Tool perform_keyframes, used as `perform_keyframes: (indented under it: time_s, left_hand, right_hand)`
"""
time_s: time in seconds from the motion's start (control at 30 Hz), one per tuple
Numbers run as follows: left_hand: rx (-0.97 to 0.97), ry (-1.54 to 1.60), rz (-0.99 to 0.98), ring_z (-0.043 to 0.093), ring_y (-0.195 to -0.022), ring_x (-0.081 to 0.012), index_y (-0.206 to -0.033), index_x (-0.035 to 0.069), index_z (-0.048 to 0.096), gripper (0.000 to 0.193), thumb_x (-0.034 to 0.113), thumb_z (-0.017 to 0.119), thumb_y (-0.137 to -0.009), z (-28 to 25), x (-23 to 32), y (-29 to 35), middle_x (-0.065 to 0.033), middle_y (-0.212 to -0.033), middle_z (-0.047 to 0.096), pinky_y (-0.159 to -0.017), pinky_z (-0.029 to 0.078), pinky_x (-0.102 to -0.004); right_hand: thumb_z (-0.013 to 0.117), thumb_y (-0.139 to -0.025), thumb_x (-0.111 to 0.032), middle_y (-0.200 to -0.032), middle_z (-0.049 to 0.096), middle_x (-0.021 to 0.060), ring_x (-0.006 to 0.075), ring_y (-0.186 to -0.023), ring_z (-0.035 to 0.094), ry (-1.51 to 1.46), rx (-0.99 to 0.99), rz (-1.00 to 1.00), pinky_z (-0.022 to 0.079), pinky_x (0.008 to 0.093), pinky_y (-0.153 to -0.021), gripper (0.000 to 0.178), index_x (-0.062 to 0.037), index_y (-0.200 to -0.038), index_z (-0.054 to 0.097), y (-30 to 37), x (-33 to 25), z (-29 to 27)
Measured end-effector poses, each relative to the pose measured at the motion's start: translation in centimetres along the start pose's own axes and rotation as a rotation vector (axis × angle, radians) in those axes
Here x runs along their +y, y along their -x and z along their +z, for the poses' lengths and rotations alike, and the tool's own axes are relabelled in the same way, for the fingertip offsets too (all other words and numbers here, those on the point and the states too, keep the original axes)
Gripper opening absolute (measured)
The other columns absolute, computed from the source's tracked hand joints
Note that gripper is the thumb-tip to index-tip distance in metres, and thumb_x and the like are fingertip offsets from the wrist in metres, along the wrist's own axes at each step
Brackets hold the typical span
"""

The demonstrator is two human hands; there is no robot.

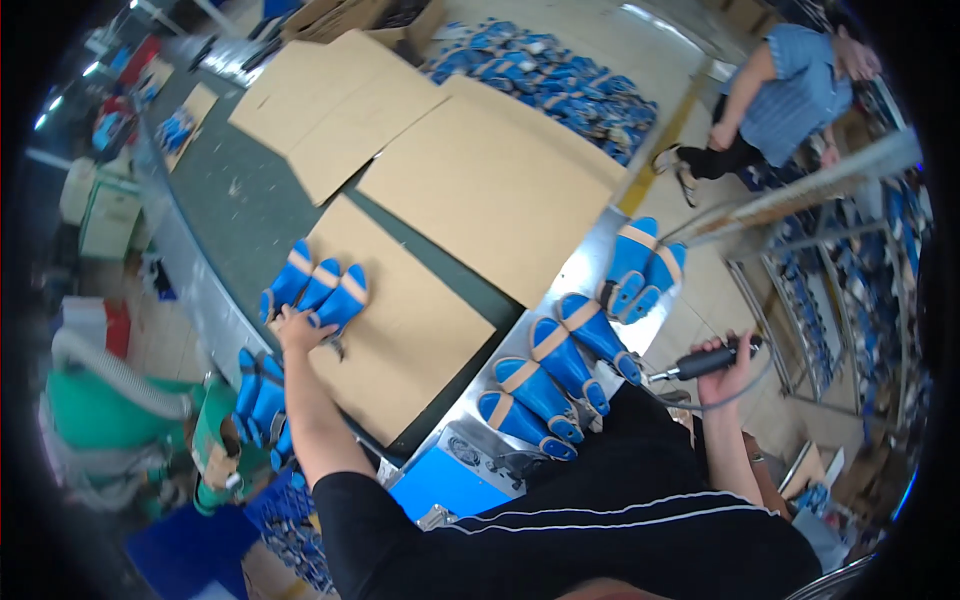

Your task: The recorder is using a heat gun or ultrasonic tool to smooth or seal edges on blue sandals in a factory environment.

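Observation:
My left hand (298, 328) reaches across to a group of 3 blue shoe lasts (345, 298) with tan straps over their fronts, lying on a cardboard sheet (400, 330). Its fingers are closed round the near ends of these lasts. Off to the right, my right hand (728, 378) grips the black handle of a corded hand tool (705, 362) with a metal tip pointing left. Several more strapped blue lasts (535, 398) lie in a row on the metal edge in front of my body, close to the tool's tip. Another pair of lasts (640, 268) rests farther along that edge.
More cardboard sheets (490, 185) cover the green belt (225, 195). Blue lasts (262, 395) hang by the belt's left edge, near a green machine (120, 410). A large heap of blue lasts (555, 80) lies beyond. At the far right, a person (790, 95) stands near racks (830, 300).

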State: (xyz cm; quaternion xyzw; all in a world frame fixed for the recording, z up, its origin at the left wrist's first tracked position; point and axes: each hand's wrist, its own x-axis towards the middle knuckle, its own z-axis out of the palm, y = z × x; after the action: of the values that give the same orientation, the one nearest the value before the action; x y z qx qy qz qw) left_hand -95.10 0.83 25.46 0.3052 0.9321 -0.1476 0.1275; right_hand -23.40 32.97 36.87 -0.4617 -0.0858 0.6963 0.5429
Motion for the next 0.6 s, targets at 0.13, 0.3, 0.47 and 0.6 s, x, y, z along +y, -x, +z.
perform_keyframes:
  time_s: [0.13,0.3,0.47,0.6]
  left_hand:
    - [0.131,-0.047,0.173,0.064,-0.114,-0.0359,-0.115,0.015,0.081,0.062,0.054,0.089,-0.068,-2.8,2.7,1.8,-0.0166,-0.127,0.06,-0.099,0.055,-0.0501]
    - [0.191,0.216,0.144,0.064,-0.111,-0.0413,-0.098,0.008,0.08,0.048,0.048,0.087,-0.071,-9.4,13.2,7.6,-0.0217,-0.117,0.068,-0.095,0.056,-0.0485]
    - [0.247,0.511,0.259,0.068,-0.099,-0.0398,-0.098,0.009,0.081,0.057,0.059,0.084,-0.071,-12.0,25.5,10.7,-0.0222,-0.098,0.073,-0.086,0.057,-0.0472]
    - [0.238,0.562,0.347,0.065,-0.109,-0.037,-0.102,0.013,0.081,0.05,0.052,0.085,-0.072,-11.6,38.8,11.8,-0.0171,-0.111,0.068,-0.091,0.057,-0.0472]
  right_hand:
    - [0.065,-0.102,-0.049,-0.078,0.059,0.0071,0.0244,-0.078,0.059,-0.015,-0.049,0.009,0.05,0.046,-0.086,0.036,-0.0136,-0.099,0.059,-0.1,0.0,0.3]
    - [0.064,-0.102,-0.049,-0.077,0.059,0.0081,0.0249,-0.077,0.059,-0.04,-0.015,0.044,0.051,0.0473,-0.085,0.036,-0.0133,-0.101,0.057,-0.4,-0.6,-0.7]
    - [0.065,-0.102,-0.049,-0.078,0.059,0.0081,0.0248,-0.077,0.059,-0.081,-0.02,0.031,0.051,0.047,-0.085,0.037,-0.0126,-0.1,0.058,-0.7,-1.8,-1.2]
    - [0.066,-0.101,-0.05,-0.08,0.059,0.007,0.0231,-0.079,0.059,-0.111,-0.033,0.001,0.051,0.0447,-0.085,0.038,-0.012,-0.1,0.058,-0.4,-2.9,-1.3]
